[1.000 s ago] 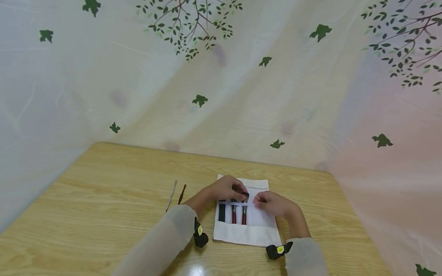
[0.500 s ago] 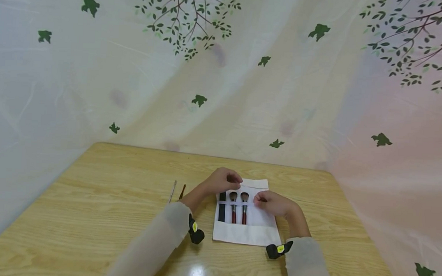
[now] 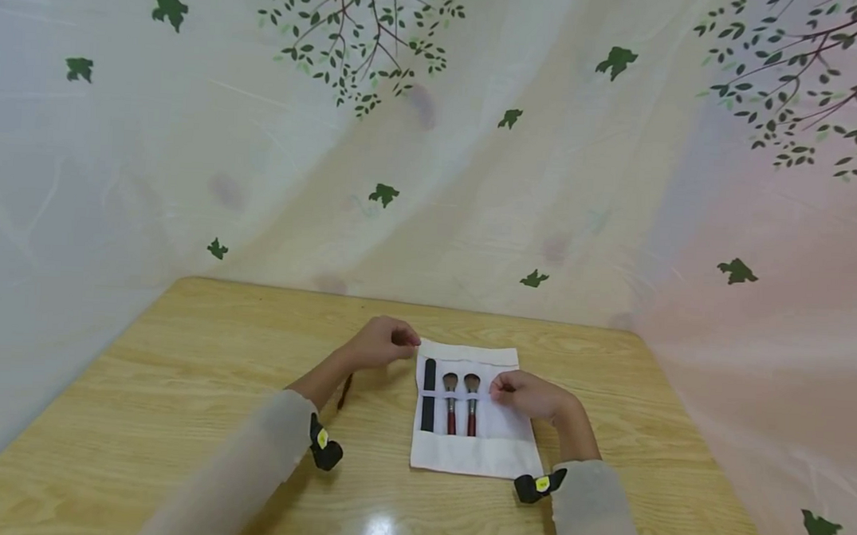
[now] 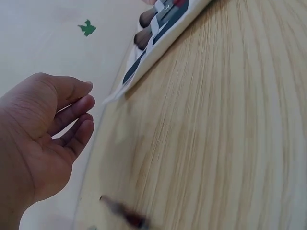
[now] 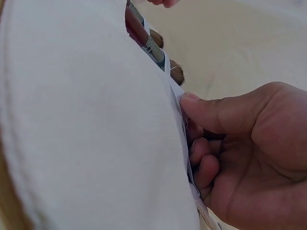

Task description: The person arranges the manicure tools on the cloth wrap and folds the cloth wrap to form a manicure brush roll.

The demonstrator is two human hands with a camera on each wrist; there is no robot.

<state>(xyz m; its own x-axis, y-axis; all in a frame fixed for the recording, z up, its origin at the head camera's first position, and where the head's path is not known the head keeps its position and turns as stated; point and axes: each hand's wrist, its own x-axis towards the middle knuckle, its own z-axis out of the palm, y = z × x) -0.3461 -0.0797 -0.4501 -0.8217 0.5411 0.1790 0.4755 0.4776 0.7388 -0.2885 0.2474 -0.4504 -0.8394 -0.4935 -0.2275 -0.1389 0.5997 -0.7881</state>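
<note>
A white cloth brush roll (image 3: 474,456) lies spread on the table. Two makeup brushes with red handles, a left brush (image 3: 450,382) and a right brush (image 3: 472,383), sit under its elastic band (image 3: 461,395), beside a flat black strip (image 3: 428,411). My right hand (image 3: 531,396) pinches that band right of the brushes; in the right wrist view its thumb (image 5: 216,112) presses on the band's edge. My left hand (image 3: 384,343) hovers by the roll's upper left corner, fingers loosely bent and holding nothing, as the left wrist view shows (image 4: 53,124).
A thin brown-handled tool (image 3: 345,393) lies on the wooden table (image 3: 201,385), left of the roll and partly behind my left arm. A patterned cloth (image 3: 310,190) hangs behind the table's far edge.
My left hand has moved left, off the brushes and past the roll's corner, uncovering the brush heads and black strip. My left arm now hides the pale thin tool. The right hand stays put.
</note>
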